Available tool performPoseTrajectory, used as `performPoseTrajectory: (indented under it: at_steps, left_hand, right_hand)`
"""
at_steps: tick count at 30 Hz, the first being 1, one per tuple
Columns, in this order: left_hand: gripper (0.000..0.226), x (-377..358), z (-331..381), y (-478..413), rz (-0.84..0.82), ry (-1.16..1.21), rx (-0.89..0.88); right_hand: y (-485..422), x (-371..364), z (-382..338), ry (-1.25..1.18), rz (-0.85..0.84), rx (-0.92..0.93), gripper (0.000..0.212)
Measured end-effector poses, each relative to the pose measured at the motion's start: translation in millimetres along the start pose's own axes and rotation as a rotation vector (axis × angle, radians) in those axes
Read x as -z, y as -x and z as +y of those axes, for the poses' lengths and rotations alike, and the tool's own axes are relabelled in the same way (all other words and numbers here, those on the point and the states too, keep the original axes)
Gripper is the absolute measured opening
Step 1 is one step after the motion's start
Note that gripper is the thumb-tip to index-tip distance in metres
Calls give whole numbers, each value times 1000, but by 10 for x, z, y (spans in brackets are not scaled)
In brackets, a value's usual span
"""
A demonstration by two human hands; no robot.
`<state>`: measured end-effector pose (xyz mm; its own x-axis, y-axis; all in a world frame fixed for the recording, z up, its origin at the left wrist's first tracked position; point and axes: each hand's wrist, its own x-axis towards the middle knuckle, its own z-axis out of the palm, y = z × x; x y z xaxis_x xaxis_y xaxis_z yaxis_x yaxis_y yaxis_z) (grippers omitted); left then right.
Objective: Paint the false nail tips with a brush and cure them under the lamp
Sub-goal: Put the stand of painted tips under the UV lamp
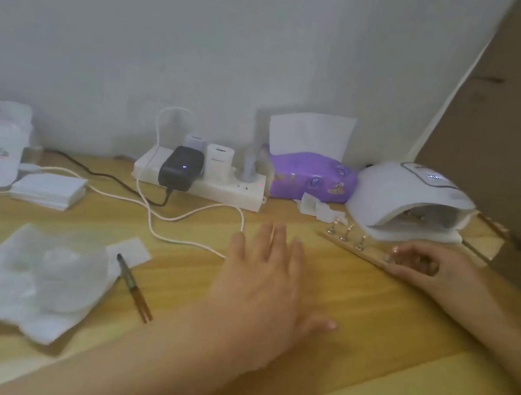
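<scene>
Head view: nail-tip stand (355, 248) under right fingers (415, 259)

We record a wooden desk (363, 355) carrying power strip (218, 190), tissue pack (311, 180), lamp (405, 198), brush (133, 288), spread tissue (10, 285), nail-tip holder (358, 249).

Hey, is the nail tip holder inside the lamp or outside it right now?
Outside. The holder lies on the table in front of the lamp, and the right hand grips its end.
</scene>
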<state>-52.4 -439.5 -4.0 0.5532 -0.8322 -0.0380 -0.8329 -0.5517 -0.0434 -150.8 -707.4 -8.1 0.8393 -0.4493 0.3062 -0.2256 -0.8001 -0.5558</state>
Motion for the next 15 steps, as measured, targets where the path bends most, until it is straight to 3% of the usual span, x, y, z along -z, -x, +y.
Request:
performPoseTrajectory:
  at_steps: [4,9,12,15]
  left_hand:
    - [111,-246,102,-301,-15,81,-24]
    - [124,-343,93,-342,-30,133,-81]
    - [125,-359,89,-365,-21,148,-56]
    - [114,-371,89,-359,2,157,-40]
  right_hand:
    - [-160,162,223,5,-172,-38,29]
    - [-421,246,635,171,98,-93,11]
    - [-603,151,692,191,145,-147,18]
    - [-658,123,663,65,141,-168,22]
